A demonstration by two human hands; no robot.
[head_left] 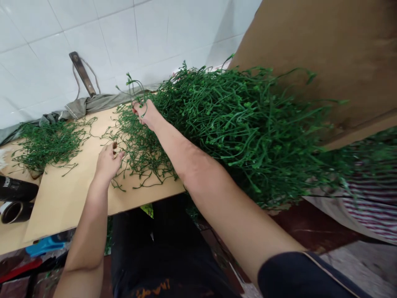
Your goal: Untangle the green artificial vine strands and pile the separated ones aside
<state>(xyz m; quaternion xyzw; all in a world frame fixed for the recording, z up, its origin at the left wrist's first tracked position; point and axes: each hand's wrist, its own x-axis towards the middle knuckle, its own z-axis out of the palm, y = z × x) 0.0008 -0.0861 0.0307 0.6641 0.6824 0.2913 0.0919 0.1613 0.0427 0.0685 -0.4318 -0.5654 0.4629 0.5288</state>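
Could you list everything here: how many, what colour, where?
Large stem heap: one, green, centre to right
Small stem heap: one, green, left
Flat board: one, tan, under the hands
Upright panel: one, brown, upper right
Tiled wall: one, white, behind
Strip with cord: one, brown, at wall
Crumpled cloth: one, grey, along wall
Lettered cylinder: one, black, left edge
Round container: one, dark, beside the cylinder
Blue object, red object: one each, lower left
Striped fabric: one, red and white, right
Clothing: uncounted, dark, bottom
Left hand: one, bare, by loose stems
Right hand: one, bare, holding stems
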